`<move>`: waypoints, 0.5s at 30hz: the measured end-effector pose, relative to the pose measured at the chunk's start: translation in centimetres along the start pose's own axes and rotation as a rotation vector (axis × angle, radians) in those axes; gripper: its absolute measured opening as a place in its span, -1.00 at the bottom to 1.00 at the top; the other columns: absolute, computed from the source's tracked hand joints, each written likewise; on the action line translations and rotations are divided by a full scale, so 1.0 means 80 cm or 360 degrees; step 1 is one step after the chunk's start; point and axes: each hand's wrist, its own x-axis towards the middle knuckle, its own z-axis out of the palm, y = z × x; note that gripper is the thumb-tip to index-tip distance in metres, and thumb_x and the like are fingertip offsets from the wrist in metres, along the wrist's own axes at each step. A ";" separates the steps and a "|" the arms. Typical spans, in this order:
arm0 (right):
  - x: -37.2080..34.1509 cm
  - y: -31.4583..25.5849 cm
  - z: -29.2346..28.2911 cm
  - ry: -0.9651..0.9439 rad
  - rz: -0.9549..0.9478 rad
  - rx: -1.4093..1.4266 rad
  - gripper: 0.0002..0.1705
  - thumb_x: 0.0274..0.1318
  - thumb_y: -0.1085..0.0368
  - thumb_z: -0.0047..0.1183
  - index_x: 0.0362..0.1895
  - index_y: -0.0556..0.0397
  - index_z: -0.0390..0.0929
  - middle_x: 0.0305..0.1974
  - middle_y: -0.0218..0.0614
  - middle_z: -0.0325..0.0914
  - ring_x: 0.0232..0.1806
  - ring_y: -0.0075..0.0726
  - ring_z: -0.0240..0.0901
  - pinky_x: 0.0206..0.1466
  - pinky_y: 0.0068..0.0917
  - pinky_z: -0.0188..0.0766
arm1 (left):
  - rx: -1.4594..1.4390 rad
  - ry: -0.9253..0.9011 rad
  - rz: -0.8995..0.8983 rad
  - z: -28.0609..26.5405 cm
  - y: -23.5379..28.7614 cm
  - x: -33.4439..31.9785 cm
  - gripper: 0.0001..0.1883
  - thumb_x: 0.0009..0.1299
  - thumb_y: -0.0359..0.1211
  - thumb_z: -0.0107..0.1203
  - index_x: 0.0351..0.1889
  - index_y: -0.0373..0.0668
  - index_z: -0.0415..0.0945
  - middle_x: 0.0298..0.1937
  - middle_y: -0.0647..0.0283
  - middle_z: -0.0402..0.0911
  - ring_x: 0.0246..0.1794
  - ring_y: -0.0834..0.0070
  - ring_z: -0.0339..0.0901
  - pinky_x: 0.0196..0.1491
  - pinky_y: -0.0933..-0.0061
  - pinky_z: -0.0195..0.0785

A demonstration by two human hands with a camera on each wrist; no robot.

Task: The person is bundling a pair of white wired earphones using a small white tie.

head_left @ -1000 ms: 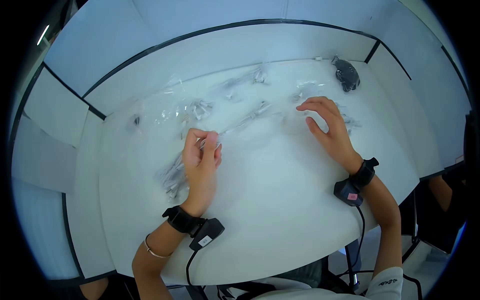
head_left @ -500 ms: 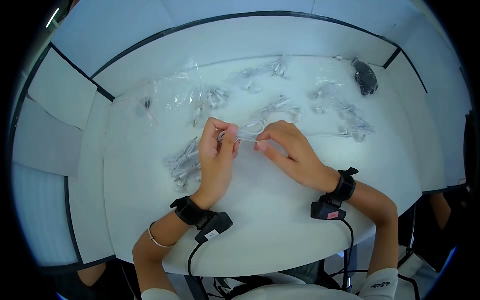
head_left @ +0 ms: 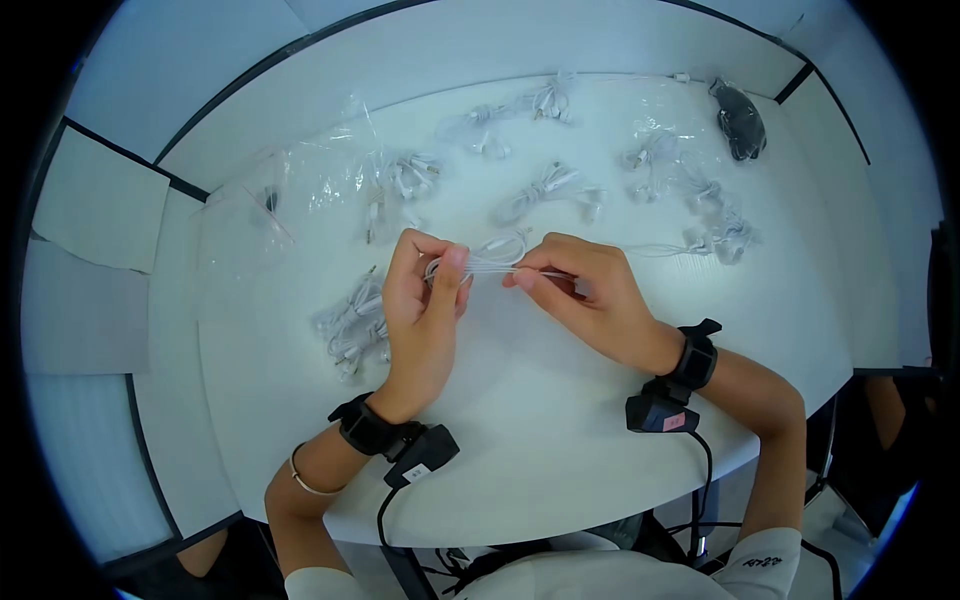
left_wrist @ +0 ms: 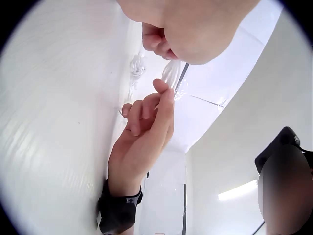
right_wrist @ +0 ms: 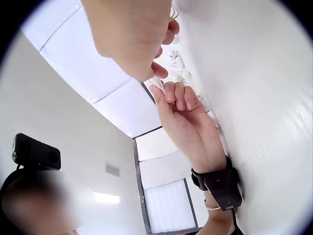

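Observation:
A looped white earphone cable is stretched between both hands over the middle of the white table. The left hand pinches one end of the loops between thumb and curled fingers. At the other end, the right hand pinches the strands with thumb and forefinger. Beyond the right hand a thin white cord runs toward the earphones on the right. Beside the left hand lies a pile of bundled white earphones. In the left wrist view the loops show between the fingertips.
More bundled earphones lie behind the hands, some with gold-tipped plugs. Clear plastic bags spread over the back left. A dark item in clear wrap sits at the back right. Low white panels enclose the table's back and sides.
The right hand was off to the right with its fingers spread. It has come left to the looped cable and pinches it. The left hand keeps its grip, and the view has shifted slightly.

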 end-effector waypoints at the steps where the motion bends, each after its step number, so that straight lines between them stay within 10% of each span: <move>1: 0.001 -0.003 -0.001 -0.0016 -0.0010 -0.0090 -0.90 0.10 0.33 0.06 -0.37 0.10 0.52 -0.51 -0.34 0.42 -0.62 -0.49 0.23 -0.55 -0.56 0.15 | 0.0019 0.0000 0.0015 -0.001 -0.001 0.001 -0.81 0.46 -0.31 -0.08 -0.35 -0.15 0.21 -0.66 0.48 0.16 -0.69 0.79 0.02 -0.61 0.68 -0.12; 15: -0.002 0.001 -0.004 0.0230 -0.0499 -0.0505 -0.94 -0.12 0.40 0.13 -0.47 0.01 0.51 -0.60 -0.39 0.25 -0.67 -0.35 0.09 -0.56 -0.48 0.05 | 0.0132 -0.0167 0.0003 -0.001 -0.005 -0.002 -0.80 0.44 -0.29 -0.03 -0.34 -0.19 0.27 -0.53 0.46 0.26 -0.56 0.79 0.10 -0.53 0.71 -0.05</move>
